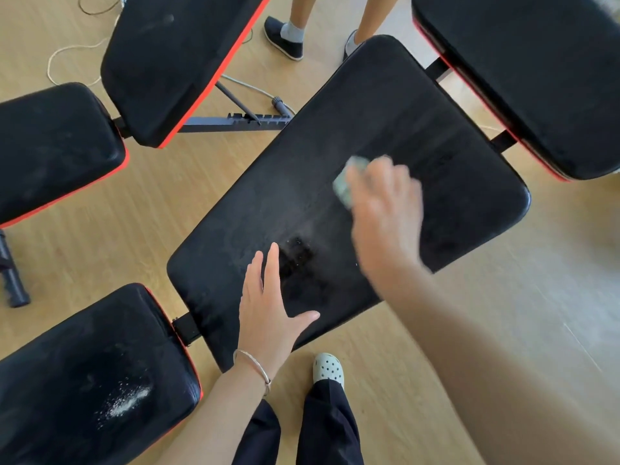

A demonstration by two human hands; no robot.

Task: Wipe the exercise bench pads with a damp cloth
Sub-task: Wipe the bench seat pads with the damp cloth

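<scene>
the person stands over the middle bench pad (pixel 302 169), a long black cushion lying slantwise across the wooden floor (pixel 134 203). their left hand (pixel 268 317) lies flat on the near end of that pad, fingers straight and together, thumb spread wide, a thin bracelet (pixel 255 364) on the wrist. the right hand (pixel 385 209) is further up the same pad, toward its far half, and is blurred; its fingers look bent down over a small pale cloth (pixel 344 186), which they grip against the black surface, a wad of it peeking out on the left side of the fingertips. the two hands are well apart, and between them, just beyond the left fingertips, the pad shows a darker patch (pixel 298 256) dotted with tiny pale specks. the seat pad (pixel 67 364) at the near left has a scatter of white grains (pixel 127 401) on it. a pale clog (pixel 328 367) shows below the pad's near edge, and another person's feet (pixel 285 38) stand at its far end.
</scene>
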